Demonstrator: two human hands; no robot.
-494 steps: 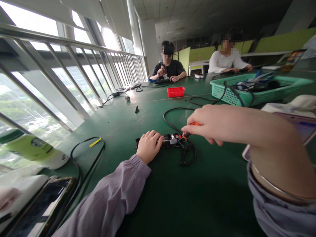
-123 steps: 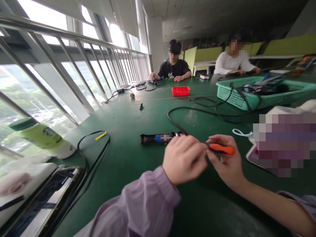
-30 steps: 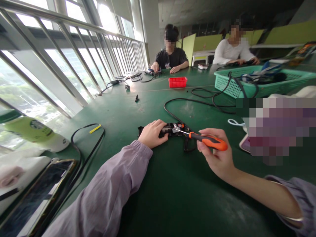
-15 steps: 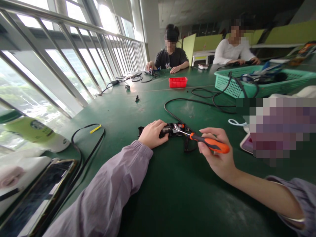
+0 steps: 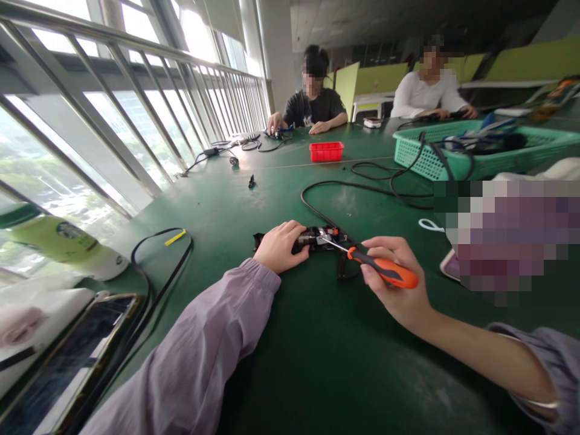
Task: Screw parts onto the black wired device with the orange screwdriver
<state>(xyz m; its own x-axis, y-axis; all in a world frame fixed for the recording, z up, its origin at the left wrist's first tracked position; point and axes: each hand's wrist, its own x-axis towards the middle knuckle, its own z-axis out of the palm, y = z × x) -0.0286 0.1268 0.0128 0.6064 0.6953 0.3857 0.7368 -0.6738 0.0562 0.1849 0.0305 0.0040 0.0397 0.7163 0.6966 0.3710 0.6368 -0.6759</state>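
Observation:
A black device [image 5: 312, 239] with exposed inner parts lies on the green table [image 5: 317, 338]. My left hand [image 5: 281, 246] is wrapped round its left part and holds it against the tabletop. In my right hand [image 5: 399, 275] is an orange and black screwdriver [image 5: 385, 269], gripped by the handle between thumb and fingers. Its thin shaft points left, and the tip is at the metal and orange parts in the device's right half; whether it touches a screw cannot be made out. A black cable [image 5: 312, 208] runs from behind the device.
Beyond my hands are a small black part [image 5: 252, 181], a red tray [image 5: 327, 151] and a green basket [image 5: 480, 154] with cables. At the left lie a bottle [image 5: 67, 238], a phone [image 5: 67, 368] and a black strap [image 5: 190, 244]. Two people sit across the table.
The screwdriver's handle has dipped slightly and shifted a little left with my right hand, whose fingers have moved slightly on it. My left hand and the device look unmoved.

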